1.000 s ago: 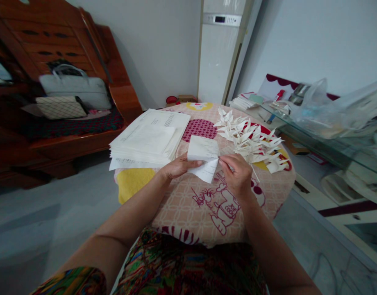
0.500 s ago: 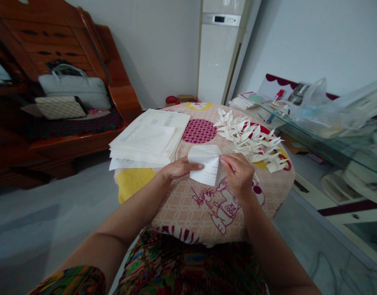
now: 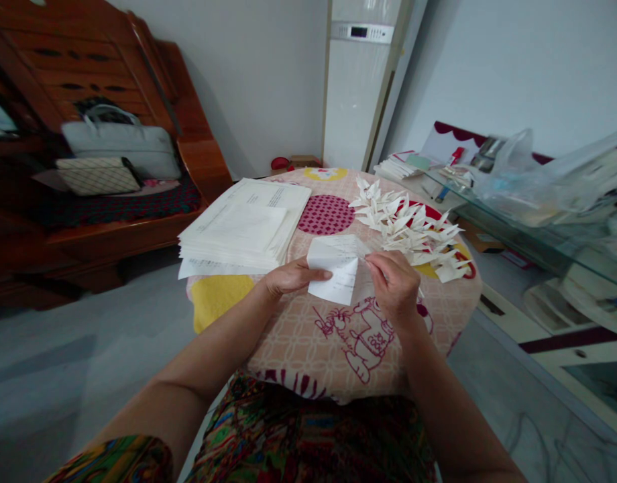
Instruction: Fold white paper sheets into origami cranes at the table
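Both my hands hold a small white folded paper sheet (image 3: 339,267) just above the round table (image 3: 313,342) with a patterned cloth. My left hand (image 3: 291,276) grips its left edge, thumb on top. At the sheet's right edge my right hand (image 3: 395,285) has its fingers closed on the paper. A thick stack of white paper (image 3: 245,228) lies to the left, behind my left hand. A pile of several folded white paper pieces (image 3: 409,228) lies behind my right hand.
A wooden bench (image 3: 112,168) with a grey bag (image 3: 120,144) stands at the left. A tall white appliance (image 3: 359,80) stands against the back wall. A glass-topped table (image 3: 540,221) with plastic bags and papers runs along the right. Grey floor lies at the left.
The paper sheet has been folded smaller, its upper part brought down. My right hand has shifted slightly to the right along the sheet's edge. My left hand has stayed put.
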{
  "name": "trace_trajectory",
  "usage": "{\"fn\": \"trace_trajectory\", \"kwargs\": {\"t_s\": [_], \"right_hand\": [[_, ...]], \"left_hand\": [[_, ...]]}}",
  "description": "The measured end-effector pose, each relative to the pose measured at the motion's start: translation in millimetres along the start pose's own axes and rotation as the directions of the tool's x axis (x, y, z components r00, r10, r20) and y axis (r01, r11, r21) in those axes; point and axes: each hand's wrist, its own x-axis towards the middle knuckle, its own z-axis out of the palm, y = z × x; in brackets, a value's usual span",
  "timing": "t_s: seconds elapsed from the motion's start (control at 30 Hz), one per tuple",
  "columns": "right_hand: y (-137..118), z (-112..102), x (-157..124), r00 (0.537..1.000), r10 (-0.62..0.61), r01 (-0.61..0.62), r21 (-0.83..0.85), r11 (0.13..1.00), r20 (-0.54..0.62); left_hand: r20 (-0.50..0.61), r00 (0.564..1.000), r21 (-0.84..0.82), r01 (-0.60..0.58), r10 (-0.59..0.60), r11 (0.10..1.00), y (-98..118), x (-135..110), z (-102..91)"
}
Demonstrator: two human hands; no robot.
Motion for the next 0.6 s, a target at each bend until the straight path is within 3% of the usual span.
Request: {"fn": "trace_trajectory", "kwargs": {"t_s": [0.2,0.37,0.43,0.5,0.6], "right_hand": [[-2,-2,2,0.999,-0.017,0.017,0.004,1.000,0.031],[-5,-7,4,0.998,-0.021,0.022,-0.008,1.000,0.066],[-5,-10,6,0.998,-0.021,0.023,-0.021,1.000,0.067],[-5,-12,7,0.997,-0.019,0.022,-0.036,0.999,0.072],[-4,-12,7,0.994,-0.006,0.011,-0.046,0.999,0.111]], "left_hand": [[0.083,0.995,-0.104,0.056,-0.048,0.993,2,0,3.2],[0.041,0.999,-0.049,-0.001,0.003,0.999,6,4,-2.3],[-0.038,0.999,-0.026,-0.039,0.039,0.999,8,9,-5.8],[-0.192,0.977,0.024,-0.091,0.094,0.996,11,15,-8.2],[-0.415,0.860,0.185,-0.242,0.298,0.953,18,18,-8.3]]}}
